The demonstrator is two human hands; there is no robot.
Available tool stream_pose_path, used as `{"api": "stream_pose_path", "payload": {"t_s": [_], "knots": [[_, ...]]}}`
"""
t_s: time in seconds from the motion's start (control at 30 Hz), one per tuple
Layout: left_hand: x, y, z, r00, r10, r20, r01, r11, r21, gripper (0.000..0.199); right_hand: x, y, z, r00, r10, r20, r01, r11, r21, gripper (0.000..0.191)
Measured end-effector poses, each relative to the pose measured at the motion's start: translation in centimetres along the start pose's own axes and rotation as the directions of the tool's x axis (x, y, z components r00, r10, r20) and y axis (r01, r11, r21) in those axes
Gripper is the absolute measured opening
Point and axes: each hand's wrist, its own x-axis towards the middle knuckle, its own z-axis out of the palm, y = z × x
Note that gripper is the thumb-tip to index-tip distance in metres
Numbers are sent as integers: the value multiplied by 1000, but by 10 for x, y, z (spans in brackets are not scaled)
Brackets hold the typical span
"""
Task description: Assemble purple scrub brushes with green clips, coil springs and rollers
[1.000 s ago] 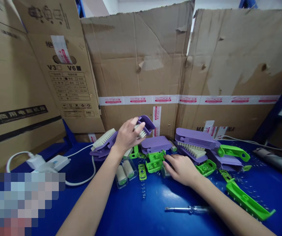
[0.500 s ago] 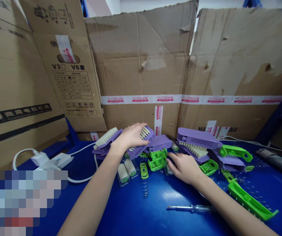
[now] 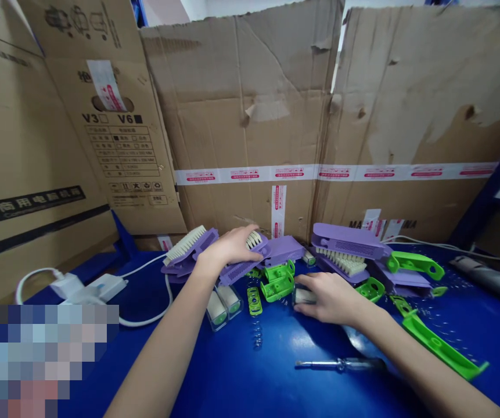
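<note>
Blue tabletop beneath, left hand grips purple brush, right hand clear case.

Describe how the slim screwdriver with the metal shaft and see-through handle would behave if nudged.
The screwdriver would likely slide easily, since the glossy blue tabletop looks smooth. Its straight metal shaft should stay rigid. It may also roll, being slim and lying loose on its side.
</note>
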Motion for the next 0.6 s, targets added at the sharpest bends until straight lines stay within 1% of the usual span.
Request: {"api": "stream_pose_path", "payload": {"t_s": [0.07,0.1,0.13,0.17,0.2,0.23,0.3,0.37,0.4,0.43,0.47,0.5,0.53,0.6], "knots": [[0,0,0,1000,1,-7,-1,1000,-3,79,1,1,2,998,55,16,-57,985,164,37],[0,1,0,1000,-1,-8,1,1000,-4,78,1,1,4,996,83,25,-87,956,280,38],[-1,1,0,1000,-3,-8,3,1000,-3,77,3,2,5,993,114,36,-119,905,409,39],[-1,1,0,1000,-5,-8,5,1000,-3,77,4,1,7,988,147,55,-153,828,540,38],[-1,1,0,1000,-5,-10,5,1000,-3,76,5,0,9,979,185,79,-190,722,665,38],[-1,1,0,1000,-3,-11,3,1000,-5,76,7,-2,10,968,228,109,-226,590,775,38],[-1,1,0,1000,0,-11,0,1000,-9,76,10,-6,11,931,301,205,-287,261,922,37],[-1,0,0,1000,-10,-5,10,1000,-12,77,11,-10,10,894,325,310,-304,-70,950,36],[-1,1,0,1000,-19,-1,19,1000,-11,77,12,-11,8,881,320,350,-297,-203,933,36],[-1,1,0,1000,-24,3,24,1000,-12,77,12,-12,7,871,310,380,-287,-306,908,35],[-1,1,0,1000,-28,3,28,1000,-14,76,12,-12,5,864,306,401,-275,-381,883,34],[-1,1,0,1000,-27,1,27,999,-18,74,13,-11,4,857,306,415,-264,-430,863,33],[-2,2,0,1000,-24,-2,24,999,-22,73,13,-10,4,850,313,424,-255,-459,851,33],[-2,3,-1,1000,-17,-6,17,999,-27,71,13,-9,4,835,335,437,-250,-477,843,32]]}}
